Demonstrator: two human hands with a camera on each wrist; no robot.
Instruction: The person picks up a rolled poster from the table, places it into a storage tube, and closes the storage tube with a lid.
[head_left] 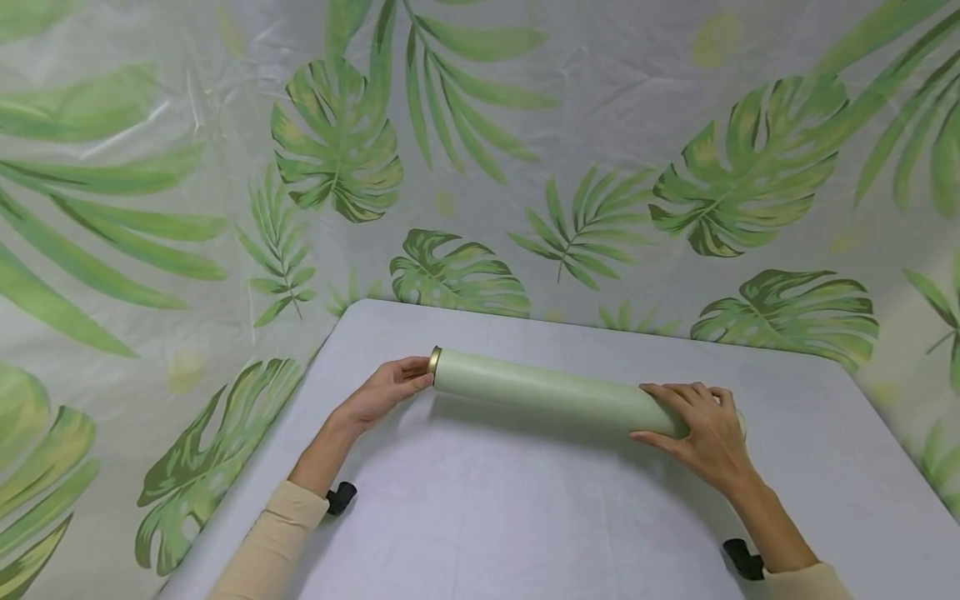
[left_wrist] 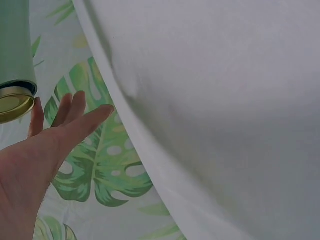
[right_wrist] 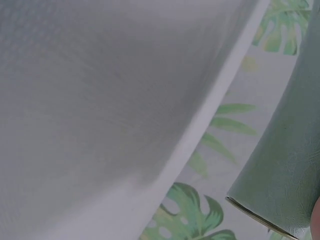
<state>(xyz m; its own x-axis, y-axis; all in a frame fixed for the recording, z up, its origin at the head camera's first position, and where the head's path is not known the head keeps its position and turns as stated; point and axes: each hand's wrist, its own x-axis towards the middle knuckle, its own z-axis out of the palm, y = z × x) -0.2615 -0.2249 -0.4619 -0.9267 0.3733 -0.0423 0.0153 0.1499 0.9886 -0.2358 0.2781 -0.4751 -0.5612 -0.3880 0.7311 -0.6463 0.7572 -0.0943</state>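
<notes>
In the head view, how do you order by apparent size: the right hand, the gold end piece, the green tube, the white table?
1. White table
2. Green tube
3. Right hand
4. Gold end piece

A: Left side, quick?
B: Left forearm (head_left: 321,460) comes in from 7 o'clock, left hand (head_left: 382,392) points to 2 o'clock, fingers fairly straight, held apart in the left wrist view
A: Right?
B: Right forearm (head_left: 772,521) in from 4 o'clock, right hand (head_left: 701,429) aims at 10 o'clock, fingers bent in a grip, thumb out to 9 o'clock
A: Right wrist view?
B: Just a sliver of hand, 4 o'clock
</notes>
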